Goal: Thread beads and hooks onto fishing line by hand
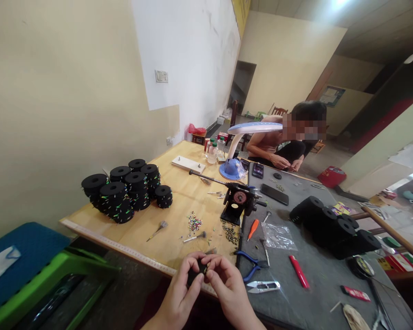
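Both my hands meet at the near edge of the wooden table (179,192). My left hand (182,288) and my right hand (225,282) are closed together around a small black foam spool (197,270), fingers pinched on it from either side. Just beyond them lie blue-handled pliers (251,266), white thread snips (263,286), a red lighter (298,271) and a small pile of coloured beads (194,223). A black winding device (239,201) with a long metal rod stands at the table's middle.
Stacks of black spools (124,188) sit at the left, more (333,227) on the grey mat (316,279) at the right. A blue desk lamp (239,156), bottles and phones stand further back, where another person works. A green stool (55,279) is at my left.
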A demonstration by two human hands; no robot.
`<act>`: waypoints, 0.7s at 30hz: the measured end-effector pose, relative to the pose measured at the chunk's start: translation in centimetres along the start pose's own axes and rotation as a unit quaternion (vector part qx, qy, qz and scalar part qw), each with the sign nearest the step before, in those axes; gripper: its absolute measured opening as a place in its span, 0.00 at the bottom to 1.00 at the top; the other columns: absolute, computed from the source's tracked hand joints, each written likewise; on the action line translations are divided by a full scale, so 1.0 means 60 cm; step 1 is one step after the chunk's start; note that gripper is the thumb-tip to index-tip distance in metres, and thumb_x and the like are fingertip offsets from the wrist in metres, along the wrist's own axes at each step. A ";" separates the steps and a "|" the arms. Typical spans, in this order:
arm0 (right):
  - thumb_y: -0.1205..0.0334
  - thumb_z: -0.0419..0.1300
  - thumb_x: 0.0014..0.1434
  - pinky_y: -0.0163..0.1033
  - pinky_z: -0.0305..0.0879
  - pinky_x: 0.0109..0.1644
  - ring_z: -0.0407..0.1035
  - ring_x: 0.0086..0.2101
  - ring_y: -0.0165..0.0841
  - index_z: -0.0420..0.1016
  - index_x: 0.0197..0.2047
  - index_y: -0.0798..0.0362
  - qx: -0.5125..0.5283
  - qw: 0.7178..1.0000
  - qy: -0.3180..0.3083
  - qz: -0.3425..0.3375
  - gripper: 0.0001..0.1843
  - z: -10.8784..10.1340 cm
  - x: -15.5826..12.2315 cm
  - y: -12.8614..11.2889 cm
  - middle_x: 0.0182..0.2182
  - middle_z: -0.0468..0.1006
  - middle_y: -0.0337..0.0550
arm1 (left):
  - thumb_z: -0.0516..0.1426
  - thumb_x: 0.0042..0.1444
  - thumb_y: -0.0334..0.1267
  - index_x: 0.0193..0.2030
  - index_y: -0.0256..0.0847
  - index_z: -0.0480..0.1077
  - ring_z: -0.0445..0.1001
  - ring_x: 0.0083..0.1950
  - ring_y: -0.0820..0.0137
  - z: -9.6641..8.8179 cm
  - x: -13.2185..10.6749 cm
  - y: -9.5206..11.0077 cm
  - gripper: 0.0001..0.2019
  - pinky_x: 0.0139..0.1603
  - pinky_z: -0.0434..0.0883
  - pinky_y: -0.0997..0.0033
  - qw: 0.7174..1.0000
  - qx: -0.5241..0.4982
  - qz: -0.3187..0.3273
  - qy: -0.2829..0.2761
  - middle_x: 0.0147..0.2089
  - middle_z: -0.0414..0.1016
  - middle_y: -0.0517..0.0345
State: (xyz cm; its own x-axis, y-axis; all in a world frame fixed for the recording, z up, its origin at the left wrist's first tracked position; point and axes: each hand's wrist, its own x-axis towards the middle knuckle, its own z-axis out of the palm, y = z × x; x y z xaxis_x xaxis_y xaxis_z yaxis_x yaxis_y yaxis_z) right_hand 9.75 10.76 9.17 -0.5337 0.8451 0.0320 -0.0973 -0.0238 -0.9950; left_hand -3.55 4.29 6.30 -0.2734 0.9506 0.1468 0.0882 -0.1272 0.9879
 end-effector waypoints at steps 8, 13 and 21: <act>0.54 0.62 0.55 0.43 0.64 0.48 0.69 0.43 0.40 0.68 0.29 0.52 0.004 1.000 0.003 -0.002 0.11 -0.002 -0.001 0.002 0.38 0.76 0.47 | 0.54 0.58 0.39 0.37 0.43 0.63 0.69 0.55 0.59 0.001 -0.003 -0.004 0.04 0.55 0.67 0.63 1.000 -0.002 0.004 -0.006 0.53 0.71 0.48; 0.54 0.61 0.56 0.42 0.64 0.48 0.70 0.42 0.39 0.68 0.30 0.52 -0.017 1.000 0.001 -0.009 0.11 -0.002 -0.005 0.003 0.38 0.76 0.47 | 0.52 0.59 0.37 0.38 0.43 0.63 0.69 0.56 0.59 0.002 -0.003 -0.009 0.02 0.55 0.67 0.62 1.000 0.017 0.021 -0.008 0.54 0.70 0.46; 0.63 0.58 0.59 0.40 0.63 0.48 0.70 0.43 0.38 0.67 0.30 0.52 -0.095 0.994 -0.006 -0.045 0.06 -0.006 -0.006 -0.005 0.38 0.76 0.47 | 0.53 0.58 0.38 0.38 0.43 0.64 0.69 0.56 0.58 0.008 -0.003 -0.005 0.03 0.55 0.69 0.59 0.999 0.028 0.043 -0.001 0.54 0.70 0.46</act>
State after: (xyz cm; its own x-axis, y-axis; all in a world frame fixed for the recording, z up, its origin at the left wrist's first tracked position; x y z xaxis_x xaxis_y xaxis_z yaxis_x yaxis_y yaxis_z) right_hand 10.27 10.69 9.43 -0.5408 0.8323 0.1217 0.0151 0.1543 -0.9879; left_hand -3.08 4.27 5.92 -0.2606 0.9374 0.2312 0.1657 -0.1925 0.9672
